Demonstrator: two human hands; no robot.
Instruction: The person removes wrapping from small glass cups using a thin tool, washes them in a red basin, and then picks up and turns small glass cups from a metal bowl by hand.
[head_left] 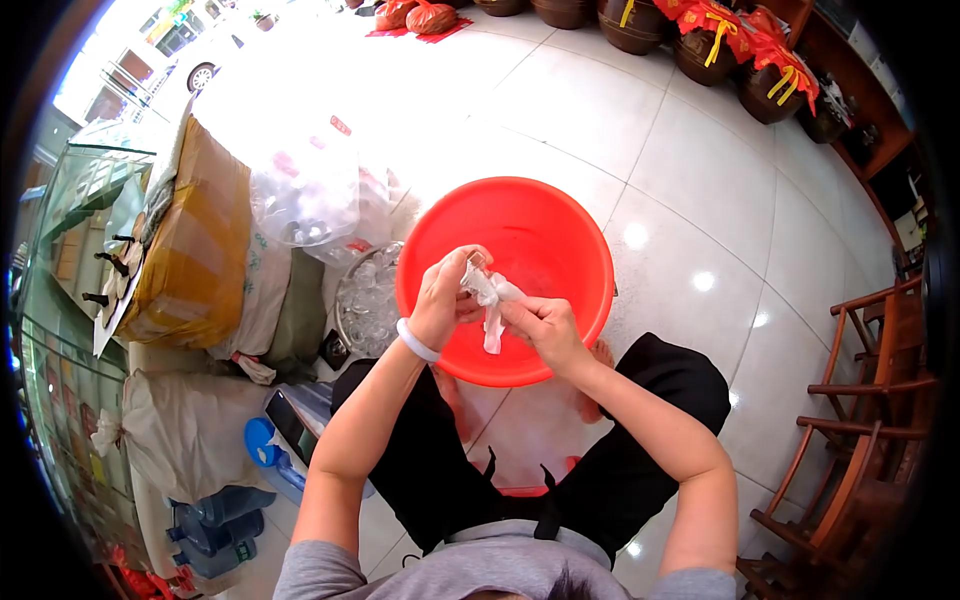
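Observation:
Over the red basin (560, 240), both hands meet around a crumpled white cloth or tissue (492, 292). My left hand (447, 300) has its fingers closed on the upper left part; something small and clear or shiny shows near its fingertips, too small to make out. My right hand (540, 326) pinches the white piece from the right side. A loose end of it hangs down between the hands. To the left of the basin, a round metal bowl (345, 325) holds several clear glass or plastic pieces (372, 305).
Clear plastic bags (305, 195) and a taped cardboard box (205, 240) stand at the left, with a white sack (190, 430) below. A phone (290, 425) lies near my left knee. Wooden chairs (850, 430) are at the right; dark jars (632, 25) line the back.

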